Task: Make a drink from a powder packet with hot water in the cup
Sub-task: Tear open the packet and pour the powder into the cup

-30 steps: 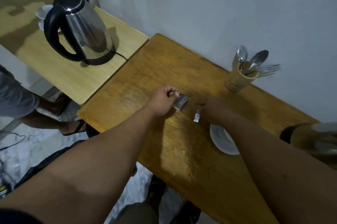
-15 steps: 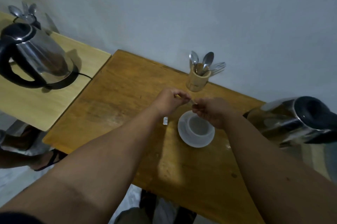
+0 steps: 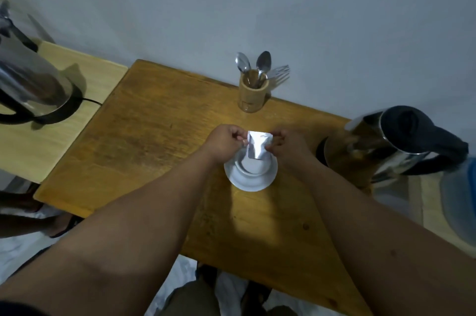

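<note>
Both hands pinch the packet (image 3: 258, 145) right above the cup (image 3: 253, 165): left hand (image 3: 226, 142) fingers on one top corner, right hand (image 3: 286, 144) on the other. Best tip it low, mouth inside the rim, so no powder hits the desk (image 3: 154, 135).

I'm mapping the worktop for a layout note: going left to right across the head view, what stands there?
Kettle on the pale side table → left hand → silver packet, held over the cup → right hand → second kettle at the right edge.
</note>
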